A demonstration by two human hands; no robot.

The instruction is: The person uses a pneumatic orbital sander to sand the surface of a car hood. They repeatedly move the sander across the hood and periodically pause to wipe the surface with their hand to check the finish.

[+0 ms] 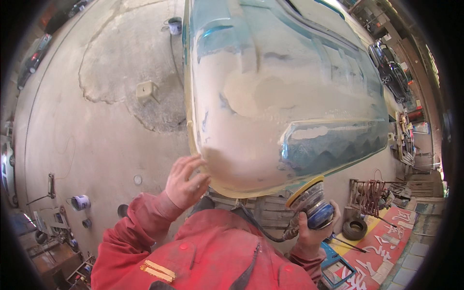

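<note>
In front of me lies a large teal vehicle body panel (251,140), mostly covered with pale, sanded-looking filler, its teal paint showing at the right and far end. My left hand (187,182) is at the panel's rounded near-left corner, fingers slightly bent and apart, holding nothing. Whether its fingertips touch the edge I cannot tell. My right hand (316,227) grips a round power sander (311,205) with a blue body. The sander is tilted up beside the near edge, its yellow-rimmed pad apart from the filler. A dark hose (261,227) runs from it across my red jacket.
On the concrete floor to the left stand a beige stool (146,92), a bucket (175,25) and another bucket (80,202). At the right are a tyre (355,228), a rack with coiled hose (372,195) and a red banner (382,246). A dark car (388,67) is parked beyond.
</note>
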